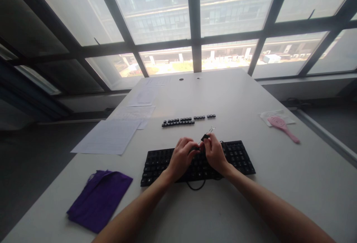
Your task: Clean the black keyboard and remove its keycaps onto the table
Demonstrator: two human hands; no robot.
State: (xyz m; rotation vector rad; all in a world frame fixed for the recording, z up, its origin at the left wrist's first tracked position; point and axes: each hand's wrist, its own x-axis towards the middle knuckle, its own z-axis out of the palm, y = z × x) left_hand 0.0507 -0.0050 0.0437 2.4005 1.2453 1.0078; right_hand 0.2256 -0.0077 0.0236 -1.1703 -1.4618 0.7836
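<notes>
Both my hands are close together above a black keyboard [239, 158]. My right hand [214, 154] pinches a wire keycap puller [205, 137], with a small black body and thin silver wires at its ends. The upper wires stick out past the fingers. My left hand [182, 158] is closed at the fingertips on a small black piece [196, 148] that looks like a keycap. It is near the puller's lower wire; whether they touch I cannot tell. Behind the keyboard, several loose black keycaps [178, 123] stand in two rows. My hands hide the keyboard's middle.
A folded purple cloth bag [100, 200] lies at the left front of the white table [279, 198]. Paper sheets [107, 137] spread along the left edge. At the right, a pink hairbrush [281, 125] rests partly on a white wrapper [263, 117]. A cable [196, 189] loops from beneath the keyboard.
</notes>
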